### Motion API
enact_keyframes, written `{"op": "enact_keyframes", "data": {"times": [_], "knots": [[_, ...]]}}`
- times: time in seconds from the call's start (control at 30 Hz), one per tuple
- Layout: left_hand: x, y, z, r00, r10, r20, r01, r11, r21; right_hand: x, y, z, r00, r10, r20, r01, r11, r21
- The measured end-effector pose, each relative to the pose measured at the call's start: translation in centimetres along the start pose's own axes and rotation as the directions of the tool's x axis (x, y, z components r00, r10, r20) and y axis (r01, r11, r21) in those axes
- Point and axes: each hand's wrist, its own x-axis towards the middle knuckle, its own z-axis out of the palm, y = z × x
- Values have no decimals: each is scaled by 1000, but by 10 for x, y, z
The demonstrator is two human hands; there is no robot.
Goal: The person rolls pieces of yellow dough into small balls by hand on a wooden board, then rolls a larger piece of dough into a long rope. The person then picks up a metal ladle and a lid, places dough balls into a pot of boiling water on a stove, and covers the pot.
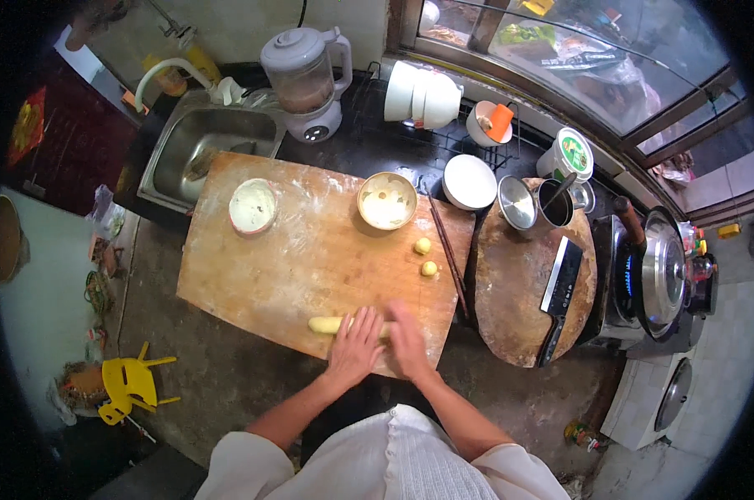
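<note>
A pale yellow roll of dough (324,324) lies near the front edge of a floured wooden board (277,262). My left hand (356,347) rests flat on the roll, fingers extended. Beside it, my right hand (408,340) is at the roll's right end, slightly blurred; its contact there is partly hidden. Two small dough balls (422,245) sit at the board's right side, near a pair of dark chopsticks (447,250). Farther back stand a bowl with pale contents (387,201) and a bowl of white flour (252,206).
A cleaver (562,287) lies on a round chopping board (502,312) at right, with a metal pot (553,203) behind. Beyond it, a lidded wok (663,275) sits over a lit gas burner. A steel sink (164,165) and a blender (302,81) stand at the back left.
</note>
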Motion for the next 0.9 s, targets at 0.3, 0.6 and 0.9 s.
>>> {"op": "enact_keyframes", "data": {"times": [0.3,0.6,0.9], "knots": [[30,-1,4,983,-28,-181,6,993,-121,-21,-21,-3,947,319,-39,-293,906,305],[43,4,-2,981,-83,-177,85,996,3,26,-25,-2,988,-54,147,38,993,111],[-21,-23,8,995,-52,82,52,999,4,-25,-2,17,900,-217,379,356,868,-348]]}}
